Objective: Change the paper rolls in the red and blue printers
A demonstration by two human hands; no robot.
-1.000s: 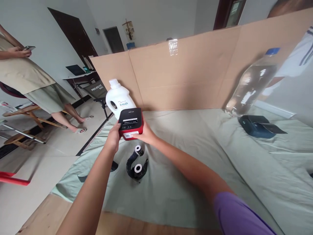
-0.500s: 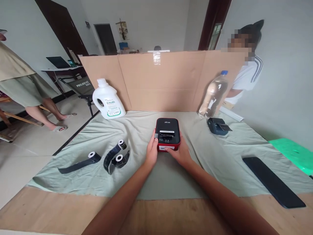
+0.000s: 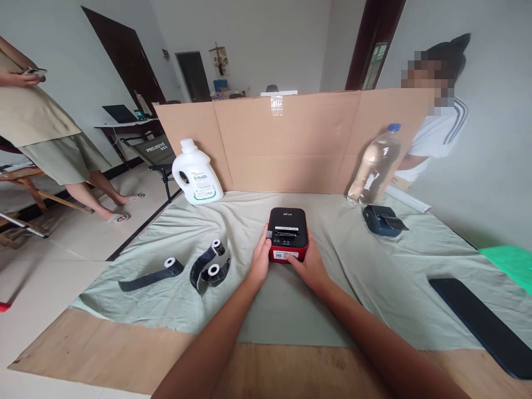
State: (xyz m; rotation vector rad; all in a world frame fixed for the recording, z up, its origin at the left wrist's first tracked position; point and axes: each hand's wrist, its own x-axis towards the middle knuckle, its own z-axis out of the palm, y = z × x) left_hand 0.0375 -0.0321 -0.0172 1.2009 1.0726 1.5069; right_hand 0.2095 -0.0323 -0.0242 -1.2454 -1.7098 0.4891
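Observation:
A small black and red label printer (image 3: 288, 224) sits on the cloth in front of me, its paper slot facing up. My left hand (image 3: 260, 257) grips its left side, the thumb near a grey tab on the edge. Around the right side is my right hand (image 3: 311, 260), with the thumb across the white sticker on the front. The fingers behind the printer are mostly hidden. To the left lie partly unrolled black rolls: one roll (image 3: 171, 266) with its strip stretched out, and two more rolls (image 3: 214, 270) close together.
A white detergent jug (image 3: 198, 174) and a clear bottle (image 3: 376, 166) stand before a cardboard screen (image 3: 286, 147). At right are a dark blue device (image 3: 382, 220) and a long black slab (image 3: 482, 324). One person (image 3: 50, 122) stands left; another person (image 3: 436, 133) is behind the screen.
The view has swung slightly left, so everything appears further right. Both hands keep their hold on the printer, which shows no clear movement on the cloth.

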